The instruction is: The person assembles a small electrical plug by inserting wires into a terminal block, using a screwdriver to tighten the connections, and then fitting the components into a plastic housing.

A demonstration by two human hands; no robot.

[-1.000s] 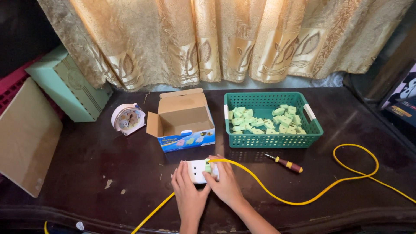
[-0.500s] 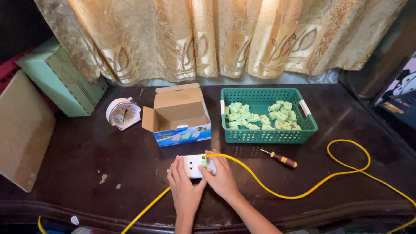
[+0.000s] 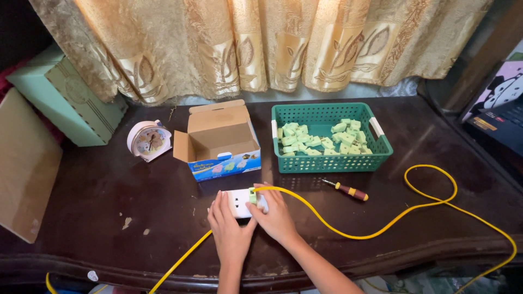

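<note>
Near the front edge of the dark wooden worktop (image 3: 109, 218), both hands rest on a white socket block (image 3: 238, 202). The left hand (image 3: 230, 231) lies flat against its near-left side, its grip loose, the fingers spread over the block rather than closed round it. The right hand (image 3: 277, 218) covers the block's right end, its grip narrow, fingertips pressed on a small green piece (image 3: 253, 195) where the yellow cable (image 3: 381, 231) meets the block. That cable runs right in a wide loop; another yellow length leaves toward the near-left edge. Just right of the hands lies a red-and-yellow screwdriver (image 3: 346, 189). Farther back stand a green basket (image 3: 327, 161) of pale green pieces (image 3: 321, 140), an open cardboard box (image 3: 218, 141) and, to the left, a small round clock (image 3: 148, 140). Gold curtains (image 3: 261, 43) hang behind.
</note>
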